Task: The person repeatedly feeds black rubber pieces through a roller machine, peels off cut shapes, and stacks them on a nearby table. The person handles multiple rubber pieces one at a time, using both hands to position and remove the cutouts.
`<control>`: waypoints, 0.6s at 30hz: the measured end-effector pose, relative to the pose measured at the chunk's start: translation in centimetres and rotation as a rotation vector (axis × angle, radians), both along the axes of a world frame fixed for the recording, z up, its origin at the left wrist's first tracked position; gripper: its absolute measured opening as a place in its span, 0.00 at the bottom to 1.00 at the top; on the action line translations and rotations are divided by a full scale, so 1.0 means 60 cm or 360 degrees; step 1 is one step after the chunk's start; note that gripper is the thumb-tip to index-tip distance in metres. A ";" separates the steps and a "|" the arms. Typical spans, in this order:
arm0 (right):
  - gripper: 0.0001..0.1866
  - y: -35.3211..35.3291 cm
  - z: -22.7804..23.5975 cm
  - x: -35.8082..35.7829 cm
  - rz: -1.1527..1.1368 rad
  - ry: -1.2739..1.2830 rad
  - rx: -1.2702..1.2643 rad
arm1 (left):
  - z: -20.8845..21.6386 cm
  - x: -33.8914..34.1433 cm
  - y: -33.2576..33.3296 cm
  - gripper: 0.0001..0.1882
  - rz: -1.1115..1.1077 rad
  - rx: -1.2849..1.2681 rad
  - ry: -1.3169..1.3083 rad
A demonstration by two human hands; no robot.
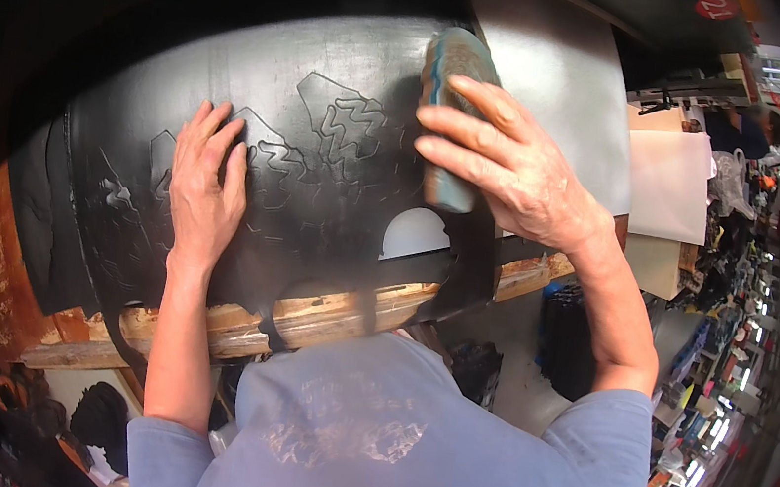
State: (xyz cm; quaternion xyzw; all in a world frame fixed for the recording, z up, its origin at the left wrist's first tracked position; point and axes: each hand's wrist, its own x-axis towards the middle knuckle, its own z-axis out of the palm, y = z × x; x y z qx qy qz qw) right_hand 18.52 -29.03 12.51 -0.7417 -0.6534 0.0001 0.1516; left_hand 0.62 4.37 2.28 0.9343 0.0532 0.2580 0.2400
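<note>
Now R hand (pixel 531 176) grasps 1 blue-brown block (pixel 463 59); L hand (pixel 207 180) lies unclenched on blk sheet (pixel 314 218) w/ outlines.

Your right hand (pixel 529 178) covers the middle of the worn brown-and-blue block (pixel 463 59), whose surface is smeared by blur; its underside is hidden, so you cannot tell its contact with the black sheet (pixel 332 230). Your left hand (pixel 207 183) hides some of the outlines there. Your blue-grey shirt (pixel 498 468) is cut off by the lower edge, its pale print (pixel 348 432) unclear. Most items in the far-right clutter (pixel 704 387) are too small to identify.
</note>
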 end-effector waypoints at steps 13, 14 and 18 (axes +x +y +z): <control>0.37 0.009 -0.206 -0.108 -0.1546 0.0303 0.0673 | 0.004 0.004 -0.005 0.16 0.0098 -0.0046 0.0189; 0.36 0.009 -0.210 -0.106 -0.1505 0.0197 0.0720 | 0.004 0.005 -0.007 0.16 0.0103 -0.0061 0.0178; 0.33 0.006 -0.214 -0.101 -0.1466 0.0107 0.0760 | 0.003 0.005 -0.010 0.17 0.0108 -0.0033 0.0210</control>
